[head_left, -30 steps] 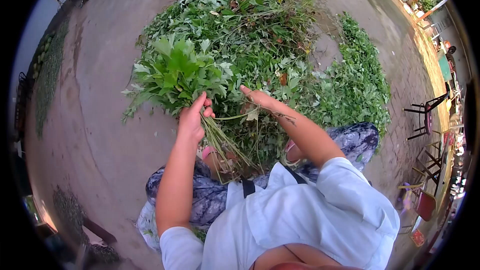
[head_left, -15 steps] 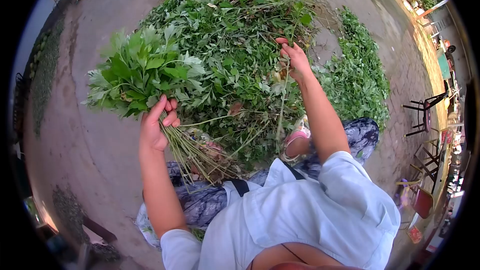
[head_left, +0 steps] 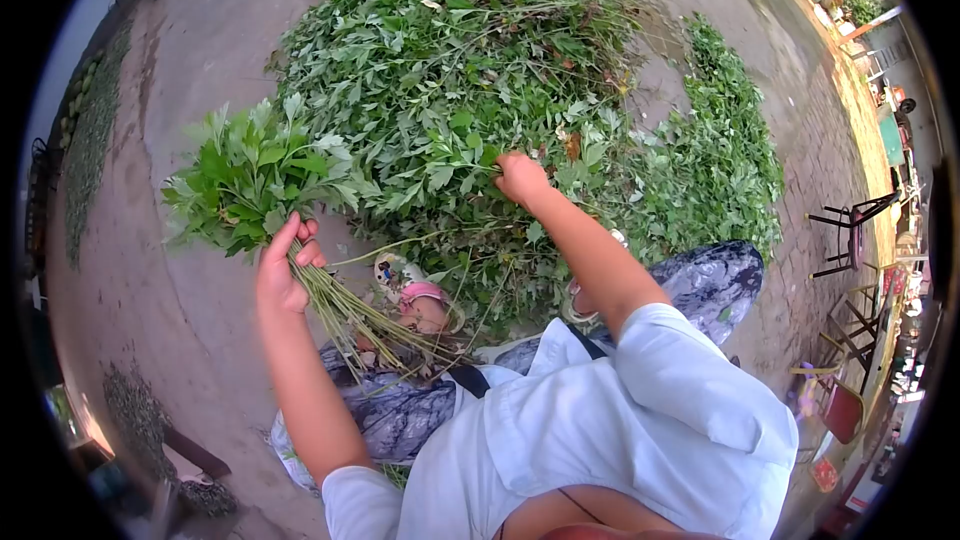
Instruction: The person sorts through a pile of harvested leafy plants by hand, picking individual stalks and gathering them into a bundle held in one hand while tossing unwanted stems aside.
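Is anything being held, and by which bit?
The left hand holds a leafy bunch by the upper part of its stems. I can't tell whether the right hand grips anything.

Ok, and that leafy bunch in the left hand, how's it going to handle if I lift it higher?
The bunch is probably light, being just thin stems and leaves. The leafy top may flop a little, while the long stems look fairly springy. Some could slip, since the left hand grips them only near the leaves.

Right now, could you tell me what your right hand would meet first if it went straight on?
My right hand would likely meet the large leafy pile first, right by its fingertips, though the depth is unclear.
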Tool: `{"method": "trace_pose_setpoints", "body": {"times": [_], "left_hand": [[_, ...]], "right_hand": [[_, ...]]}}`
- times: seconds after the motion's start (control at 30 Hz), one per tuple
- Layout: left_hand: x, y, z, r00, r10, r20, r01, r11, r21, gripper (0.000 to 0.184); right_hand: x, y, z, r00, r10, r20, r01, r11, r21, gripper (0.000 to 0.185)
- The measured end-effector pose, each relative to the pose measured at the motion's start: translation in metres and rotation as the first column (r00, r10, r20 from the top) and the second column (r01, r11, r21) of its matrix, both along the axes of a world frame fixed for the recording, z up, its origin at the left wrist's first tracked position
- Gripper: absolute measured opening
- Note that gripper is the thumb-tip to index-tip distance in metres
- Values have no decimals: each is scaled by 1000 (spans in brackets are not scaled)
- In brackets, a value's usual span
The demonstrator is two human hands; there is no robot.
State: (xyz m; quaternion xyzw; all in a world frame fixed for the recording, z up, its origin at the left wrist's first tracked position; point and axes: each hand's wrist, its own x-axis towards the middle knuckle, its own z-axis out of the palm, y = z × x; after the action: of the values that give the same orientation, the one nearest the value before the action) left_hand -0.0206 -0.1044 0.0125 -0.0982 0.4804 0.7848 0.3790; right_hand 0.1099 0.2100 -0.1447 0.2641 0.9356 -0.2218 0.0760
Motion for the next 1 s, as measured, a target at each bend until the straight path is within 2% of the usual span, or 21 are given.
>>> {"method": "trace_pose_setpoints", "body": {"times": [0.03,0.07,0.17,0.2,0.23,0.27,0.3,0.37,0.47,0.53,0.57,0.6,0.63,0.7,0.73,0.77,0.83,0.87,0.93,0.97,1.0], "left_hand": [[-1,-1,-3,1000,1,-2,-1,1000,-1,19],[-2,-2,-6,1000,11,-8,-11,1000,-4,19],[-4,-2,-4,1000,22,-14,-22,1000,-19,19],[-2,-2,-2,1000,28,-12,-28,999,-29,19],[-1,-2,-1,999,31,-9,-31,999,-21,19],[0,-1,0,1000,16,-23,-17,1000,-16,19],[1,0,0,999,1,-38,-2,1000,-11,19],[3,3,3,999,1,-41,-1,1000,-4,19],[3,5,4,999,-14,-49,15,1000,15,18],[3,9,6,998,-31,-53,33,999,35,18],[3,12,7,998,-37,-47,39,999,32,18],[4,15,8,998,-44,-40,45,999,29,18],[5,17,8,998,-47,-41,48,998,32,18],[4,21,10,997,-67,-30,68,998,17,18],[5,23,11,997,-73,-35,74,997,18,18],[5,25,11,997,-69,-17,69,998,10,18],[7,29,15,998,-65,-2,65,998,6,18],[9,30,18,997,-80,-17,81,997,16,18],[10,31,22,991,-129,-30,130,991,41,18],[10,27,24,990,-138,-24,139,990,33,18],[9,23,24,983,-181,-38,183,981,61,20]], "right_hand": [[-2,-7,-2,996,-60,69,62,998,-23,27],[-2,-8,-6,996,-60,66,62,998,-25,27],[0,-3,-11,996,20,87,-18,1000,-24,27],[2,5,-3,998,25,-58,-28,998,-51,27],[2,15,8,980,29,-198,-44,996,-72,27],[1,28,21,989,4,-148,-14,998,-63,27],[3,41,32,986,18,-164,-17,1000,3,27],[5,65,63,981,48,-188,-43,999,31,27],[7,78,133,982,65,-177,-40,990,137,26],[6,78,185,917,-56,-394,67,998,14,27],[3,82,206,848,-174,-500,132,984,-118,27],[-1,84,220,743,-185,-643,176,981,-80,27],[-2,80,239,744,-264,-614,245,962,-117,27],[-23,89,220,756,-255,-603,166,966,-200,30],[-38,107,183,814,-83,-575,53,996,-70,37],[-40,101,183,942,-87,-324,89,996,-8,46],[-38,111,157,814,-182,-551,156,983,-94,44],[-34,122,149,815,-180,-551,157,984,-89,44],[-17,141,141,850,-336,-407,263,938,-225,39],[-5,144,136,849,-347,-399,273,934,-232,39],[11,142,134,913,-319,-252,261,935,-239,36]]}}
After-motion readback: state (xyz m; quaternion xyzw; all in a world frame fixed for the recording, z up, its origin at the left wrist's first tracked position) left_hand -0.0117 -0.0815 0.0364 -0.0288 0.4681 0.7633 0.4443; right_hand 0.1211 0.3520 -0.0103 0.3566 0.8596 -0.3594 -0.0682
